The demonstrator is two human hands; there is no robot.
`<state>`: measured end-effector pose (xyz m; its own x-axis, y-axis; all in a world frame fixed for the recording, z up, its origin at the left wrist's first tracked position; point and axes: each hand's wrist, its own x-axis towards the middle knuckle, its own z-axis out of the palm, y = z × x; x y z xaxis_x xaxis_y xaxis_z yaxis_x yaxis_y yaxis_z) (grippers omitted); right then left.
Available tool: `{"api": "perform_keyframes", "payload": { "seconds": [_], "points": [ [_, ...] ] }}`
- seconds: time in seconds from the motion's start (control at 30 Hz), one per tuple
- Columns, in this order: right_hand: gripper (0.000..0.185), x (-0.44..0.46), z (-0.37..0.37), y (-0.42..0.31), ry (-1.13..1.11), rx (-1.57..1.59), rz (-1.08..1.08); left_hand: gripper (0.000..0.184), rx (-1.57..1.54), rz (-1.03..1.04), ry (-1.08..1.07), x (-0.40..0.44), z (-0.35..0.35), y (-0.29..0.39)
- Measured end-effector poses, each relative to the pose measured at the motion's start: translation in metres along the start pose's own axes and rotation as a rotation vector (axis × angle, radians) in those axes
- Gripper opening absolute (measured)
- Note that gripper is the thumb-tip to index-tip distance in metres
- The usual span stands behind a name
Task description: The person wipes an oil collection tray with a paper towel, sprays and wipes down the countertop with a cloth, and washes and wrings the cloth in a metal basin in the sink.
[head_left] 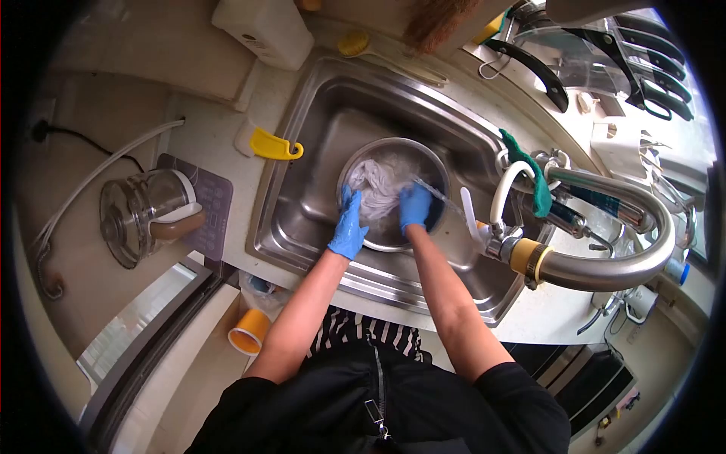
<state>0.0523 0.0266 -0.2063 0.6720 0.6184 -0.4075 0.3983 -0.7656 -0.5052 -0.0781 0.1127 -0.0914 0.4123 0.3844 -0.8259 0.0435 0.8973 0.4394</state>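
A round metal bowl (436,168) stands in the steel sink, with water and a wet whitish cloth (374,181) inside. My left hand (349,223), in a blue glove, is at the bowl's left side, its fingers stretched against the cloth's edge and its thumb spread apart. In the right part of the bowl is my right hand (414,206), also blue-gloved; motion smears its fingers, and whether they hold anything does not show. A thin stream of water (435,191) runs into the bowl beside it from the faucet side.
The sink (302,163) has a curved metal faucet (605,274) at its right. A yellow-handled tool (274,144) lies on the left rim. Farther left is a glass jug (144,216). Black-handled knives and scissors (620,60) hang at upper right. A white container (265,34) stands behind.
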Motion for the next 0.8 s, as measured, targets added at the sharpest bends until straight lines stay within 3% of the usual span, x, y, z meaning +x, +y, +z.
{"api": "perform_keyframes", "payload": {
  "seconds": [0.07, 0.1, 0.17, 0.2, 0.23, 0.3, 0.37, 0.43, 0.47, 0.5, 0.57, 0.6, 0.63, 0.7, 0.73, 0.8],
  "points": [
    [0.01, -0.013, 0.011, -0.001, -0.073, -0.173, -0.408, 0.082, -0.049, -0.11, 0.113, -0.006, 0.013, 0.003],
    [0.01, -0.011, 0.002, -0.004, -0.069, -0.176, -0.407, 0.082, -0.049, -0.109, 0.107, -0.007, 0.015, 0.006],
    [0.009, -0.005, -0.02, -0.01, -0.11, 0.095, 0.079, 0.091, -0.195, -0.169, -0.292, -0.007, 0.014, 0.012],
    [0.011, 0.002, -0.007, 0.007, -0.026, 0.673, 0.345, 0.093, -0.208, -0.305, -0.111, 0.02, -0.004, -0.009],
    [0.011, -0.001, -0.01, 0.005, -0.026, 0.672, 0.347, 0.093, -0.208, -0.307, -0.11, 0.021, -0.001, -0.006],
    [0.021, -0.014, -0.026, 0.004, -0.737, 1.642, 0.386, 0.093, -0.197, -0.322, -0.003, 0.023, 0.011, -0.006],
    [0.025, -0.056, -0.075, -0.063, -0.524, 1.403, 0.345, 0.086, -0.202, -0.341, 0.037, 0.031, 0.019, -0.005],
    [0.018, -0.084, -0.096, -0.076, -0.453, 1.058, 0.245, 0.073, -0.265, -0.137, -0.159, 0.049, 0.016, -0.019],
    [0.015, -0.094, -0.097, -0.077, -0.416, 1.027, 0.188, 0.052, -0.318, -0.248, -0.227, 0.085, -0.017, -0.051],
    [0.015, -0.1, -0.097, -0.078, -0.378, 0.998, 0.131, 0.052, -0.322, -0.251, -0.223, 0.078, -0.01, -0.05],
    [0.017, -0.1, -0.094, -0.081, -0.316, 0.928, 0.115, 0.038, -0.203, -0.031, -0.096, 0.04, 0.025, -0.028],
    [0.021, -0.099, -0.092, -0.083, -0.252, 0.86, 0.097, 0.03, -0.373, -0.129, -0.064, 0.022, 0.04, -0.016],
    [0.021, -0.097, -0.09, -0.086, -0.254, 0.862, 0.098, 0.03, -0.372, -0.129, -0.062, 0.023, 0.037, -0.023],
    [0.023, -0.087, -0.084, -0.091, -0.061, 0.558, -0.053, 0.035, -0.449, -0.088, -0.222, 0.034, 0.024, -0.043],
    [0.023, -0.081, -0.083, -0.091, -0.063, 0.559, -0.052, 0.034, -0.562, -0.122, -0.491, 0.037, 0.015, -0.047],
    [0.026, -0.066, -0.08, -0.092, -0.078, 0.276, -0.034, 0.034, -0.56, -0.176, -0.402, 0.038, 0.012, -0.054]
  ]
}}
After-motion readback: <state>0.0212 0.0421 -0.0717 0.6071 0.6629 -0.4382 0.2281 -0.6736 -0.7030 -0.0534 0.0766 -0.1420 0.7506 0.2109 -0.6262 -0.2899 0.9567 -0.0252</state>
